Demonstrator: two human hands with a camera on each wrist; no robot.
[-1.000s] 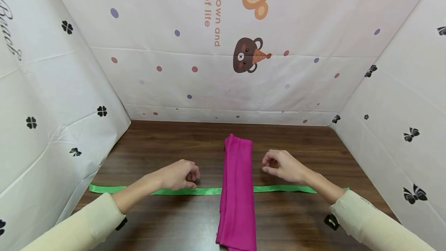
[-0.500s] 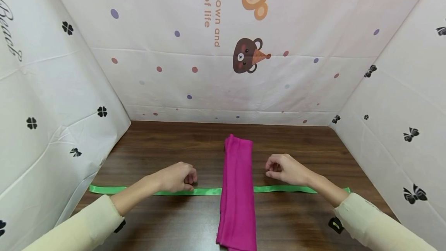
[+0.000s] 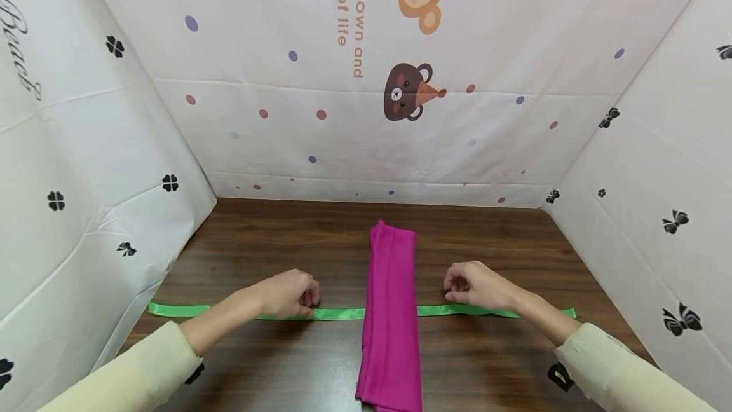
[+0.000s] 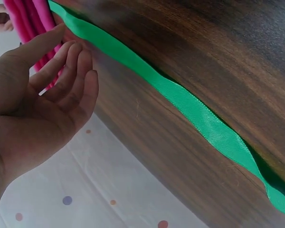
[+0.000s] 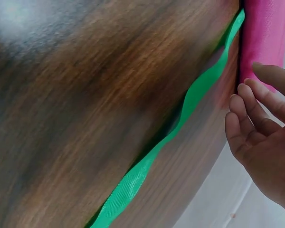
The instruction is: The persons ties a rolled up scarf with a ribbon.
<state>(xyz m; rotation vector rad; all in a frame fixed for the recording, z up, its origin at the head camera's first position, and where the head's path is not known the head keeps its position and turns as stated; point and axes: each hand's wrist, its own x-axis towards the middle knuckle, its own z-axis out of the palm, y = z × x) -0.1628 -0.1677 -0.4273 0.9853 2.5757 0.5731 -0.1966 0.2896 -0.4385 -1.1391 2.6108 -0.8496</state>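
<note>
While I watch remotely, folded magenta cloth lies between the left hand and right hand | both empty, loosely curled | green ribbon runs beneath the cloth across the tabletop

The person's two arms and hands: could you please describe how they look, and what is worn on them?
A pale cream fabric left sleeve and a matching right sleeve end partway along the forearms. The bare left hand and bare right hand show no glove or ring. A small black object with a yellowish mark shows beside the right sleeve.
</note>
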